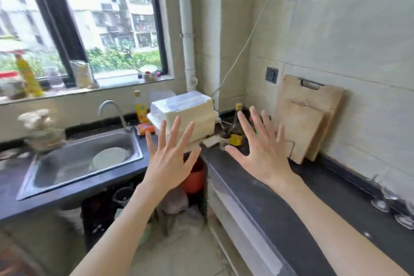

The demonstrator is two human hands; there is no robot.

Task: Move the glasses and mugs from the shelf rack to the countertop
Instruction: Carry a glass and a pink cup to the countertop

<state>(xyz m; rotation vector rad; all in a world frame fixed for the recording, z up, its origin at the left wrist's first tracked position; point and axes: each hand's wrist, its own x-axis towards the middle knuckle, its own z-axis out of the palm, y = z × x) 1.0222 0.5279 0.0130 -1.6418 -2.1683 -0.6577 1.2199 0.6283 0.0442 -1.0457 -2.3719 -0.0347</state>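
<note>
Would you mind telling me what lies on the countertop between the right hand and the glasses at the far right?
In the head view, only bare dark countertop lies between the right hand and the glasses; the right forearm crosses above the nearer part.

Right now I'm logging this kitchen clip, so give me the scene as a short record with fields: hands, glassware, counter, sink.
left hand: left hand raised, fingers spread, holding nothing
right hand: right hand raised, fingers spread, holding nothing
glassware: clear drinking glasses on the dark stone countertop, far right
shelf rack: not in view
by the wall: two pale wooden cutting boards leaning upright
sink: stainless steel sink with a white round plate inside
</note>
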